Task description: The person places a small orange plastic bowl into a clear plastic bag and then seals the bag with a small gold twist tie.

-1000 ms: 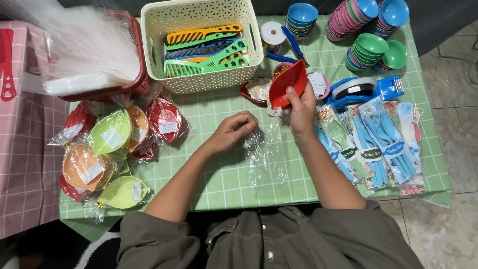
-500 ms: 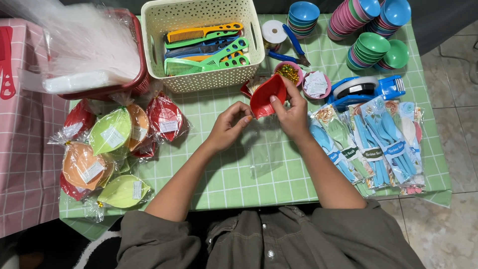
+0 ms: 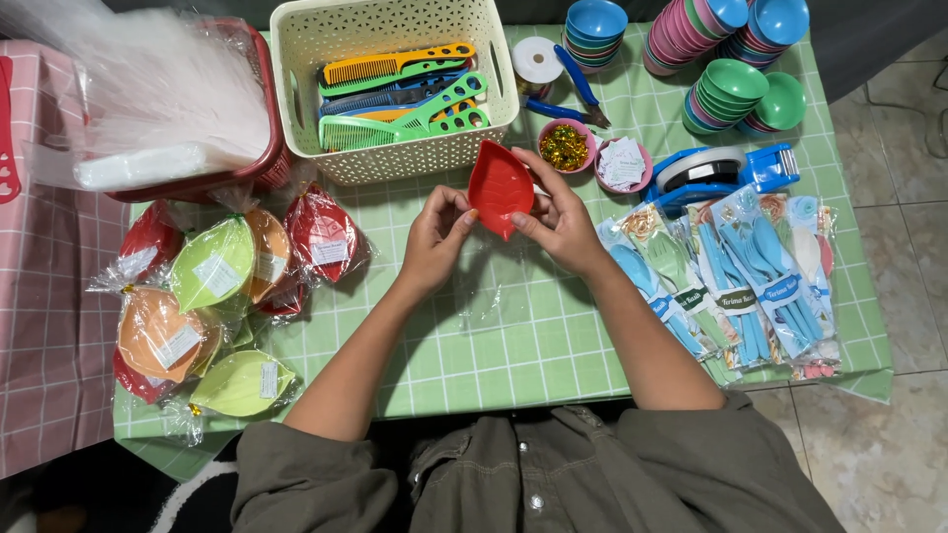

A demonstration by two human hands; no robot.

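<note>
Red leaf-shaped dish (image 3: 500, 186): held above the surface (image 3: 494, 345), pinched between both hands, just in front of the cream basket (image 3: 296, 59).
Left hand (image 3: 434, 237): fingers closed on the dish's left edge.
Right hand (image 3: 563, 219): fingers closed on the dish's right edge and lower tip.
Clear plastic bag (image 3: 491, 291): lies flat on the green checked cloth below the hands, between the forearms.
Cream basket: holds combs (image 3: 395, 99) in orange, green and blue.
Small pink cup of gold bits (image 3: 565, 145): just beside the right hand; a second pink cup (image 3: 624, 163) with paper tags stands next to it.
Wrapped leaf dishes (image 3: 212, 286): heaped at the left, in red, green and orange.
Packed spoon sets (image 3: 731, 271): fanned out at the right.
Stacked small bowls (image 3: 731, 49): at the far right edge, in blue, pink and green.
Blue tape dispenser (image 3: 721, 170): behind the spoon sets.
</note>
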